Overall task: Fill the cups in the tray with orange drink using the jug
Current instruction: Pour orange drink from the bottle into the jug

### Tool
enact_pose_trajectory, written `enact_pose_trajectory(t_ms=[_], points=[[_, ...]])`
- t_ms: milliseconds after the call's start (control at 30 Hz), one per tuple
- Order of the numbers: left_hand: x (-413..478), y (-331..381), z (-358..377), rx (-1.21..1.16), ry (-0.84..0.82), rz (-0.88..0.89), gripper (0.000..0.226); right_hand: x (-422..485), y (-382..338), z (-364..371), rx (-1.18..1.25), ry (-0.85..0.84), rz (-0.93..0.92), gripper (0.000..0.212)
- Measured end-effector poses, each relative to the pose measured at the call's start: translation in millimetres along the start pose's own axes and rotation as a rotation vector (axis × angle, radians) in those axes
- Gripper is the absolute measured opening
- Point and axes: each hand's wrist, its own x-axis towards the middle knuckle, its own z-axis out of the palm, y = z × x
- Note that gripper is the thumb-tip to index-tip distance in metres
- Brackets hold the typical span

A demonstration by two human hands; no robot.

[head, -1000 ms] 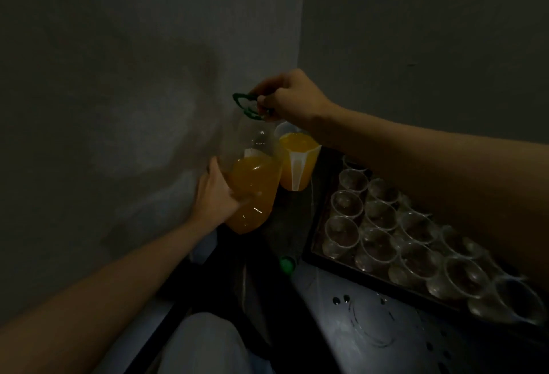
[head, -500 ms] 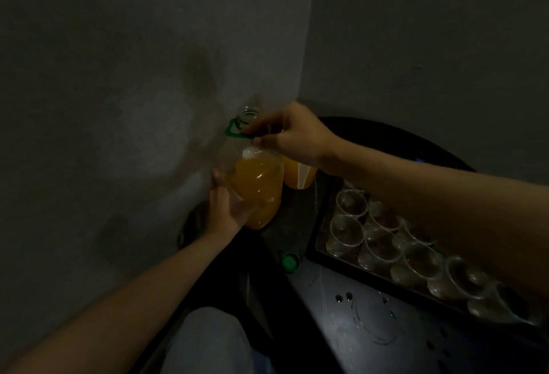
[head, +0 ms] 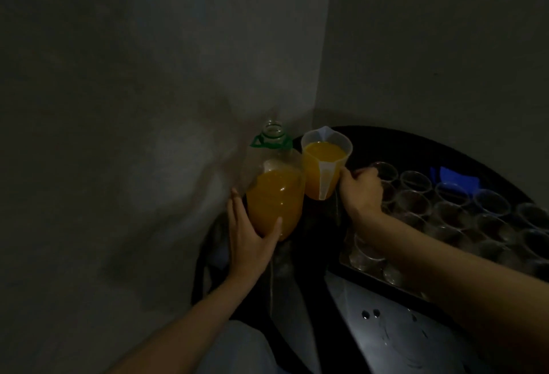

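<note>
1. Roughly at the centre of the frame stands the jug (head: pixel 322 166), a translucent plastic one, upright, with its spout towards the corner of the walls (head: pixel 178 62) and its white handle facing the camera.
2. Orange drink (head: pixel 325 151) fills the jug nearly to the rim.
3. Just left of it, touching or nearly so, is a large clear bottle (head: pixel 274 201), a little over half full of the same orange liquid. Its neck is uncapped and has a green ring (head: pixel 269 140) round it.
4. The left hand (head: pixel 252 240) holds the bottle low down on its left side, with the thumb on the front and the fingers wrapped round the back.
5. The right hand (head: pixel 361 192) sits just right of the jug with its fingers curled and one fingertip against the jug's wall. I cannot tell whether it grips anything.
6. To the right of centre, a dark tray (head: pixel 356 272) runs towards the right edge of the frame, packed with rows of clear plastic cups (head: pixel 413 201). They look empty, though the light is poor.
7. Jug and tray rest on a dark round table (head: pixel 445 148), and a blue object (head: pixel 454 176) lies behind the cups.
8. At lower right is a grey surface (head: pixel 401 329) with small holes.
</note>
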Motion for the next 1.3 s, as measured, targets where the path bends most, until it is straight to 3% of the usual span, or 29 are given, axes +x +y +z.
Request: enact_pose_trajectory(t_ms=[100, 233, 400, 567, 867, 1067, 1200, 1300], points=[[-14, -12, -3, 0.045, 0.048, 0.137, 0.101, 5, 2, 23, 0.041, -0.056, 0.121, 0.078], [-23, -14, -5, 0.208, -0.009, 0.446, 0.091, 6, -3, 36, 0.158, -0.098, 0.191, 0.072], [-29, 6, 4, 0.248, -0.250, 0.787, 0.091, 9, -4, 41, 0.288, -0.163, 0.240, 0.066], [-20, 33, 24, 0.092, -0.363, 0.702, 0.076, 14, -3, 45, 0.508, -0.291, 0.237, 0.039], [-14, 27, 39, -0.008, -0.426, 0.569, 0.074, 11, -5, 42, 0.623, -0.291, 0.226, 0.022], [-13, 39, 43, -0.027, -0.567, 0.536, 0.073, 24, 3, 32, 0.629, -0.243, 0.157, 0.037], [-10, 40, 44, -0.025, -0.592, 0.557, 0.072, 33, 5, 26, 0.601, -0.246, 0.131, 0.025], [-6, 43, 45, -0.019, -0.594, 0.557, 0.071, 38, 5, 25, 0.587, -0.262, 0.125, 0.028]])
